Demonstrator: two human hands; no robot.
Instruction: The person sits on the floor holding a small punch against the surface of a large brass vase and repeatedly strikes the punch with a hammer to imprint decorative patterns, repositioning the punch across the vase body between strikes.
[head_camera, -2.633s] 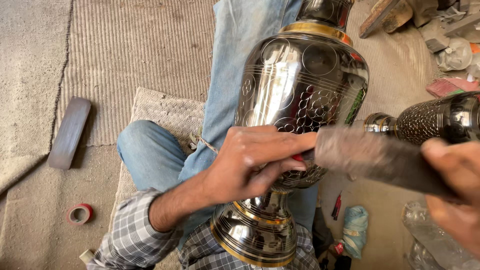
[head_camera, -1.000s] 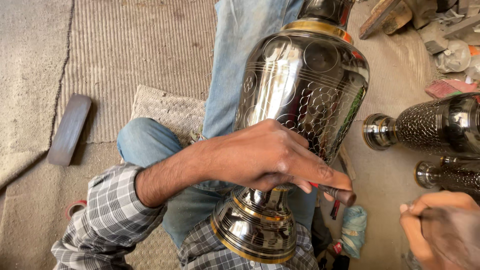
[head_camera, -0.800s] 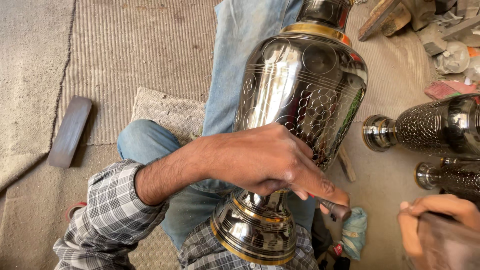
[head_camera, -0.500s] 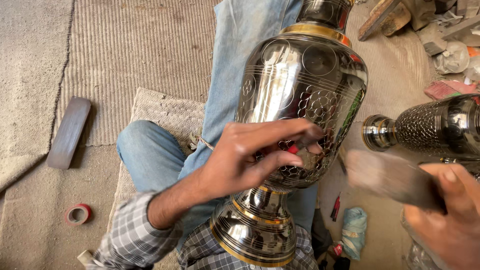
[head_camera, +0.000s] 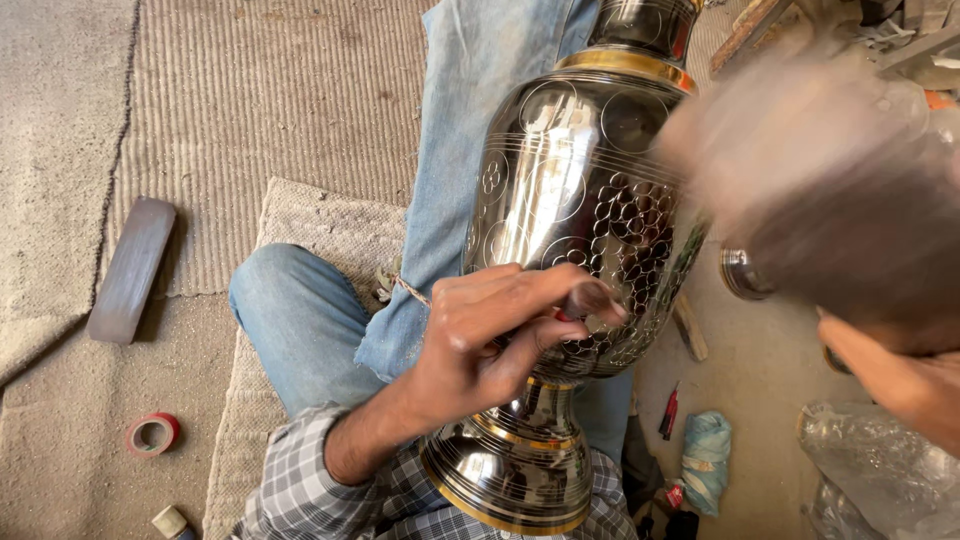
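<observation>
Ribbed beige matting (head_camera: 300, 110) covers the floor, with a smaller woven mat (head_camera: 320, 230) laid over it under the seated person's blue-jeaned legs (head_camera: 300, 320). Across the lap lies a large engraved metal vase with a brass band at its neck and foot (head_camera: 570, 200), its foot near the checked shirt and its neck pointing toward the far edge of the floor. The left hand (head_camera: 490, 340) rests against the vase's belly, fingers (head_camera: 545, 290) curled tight around a small dark-tipped punch tool (head_camera: 590, 298) whose tip meets the patterned surface. The right hand (head_camera: 900, 380) shows at the right edge, raised beside the vase and gripping something that is only a brown blur (head_camera: 820, 170) (too smeared to name), so how its fingers close cannot be told. On the left of the floor lie a flat dark bar (head_camera: 130, 268) and a roll of red tape (head_camera: 153, 433). A folded pale blue cloth (head_camera: 706, 460) lies near the vase's foot.
</observation>
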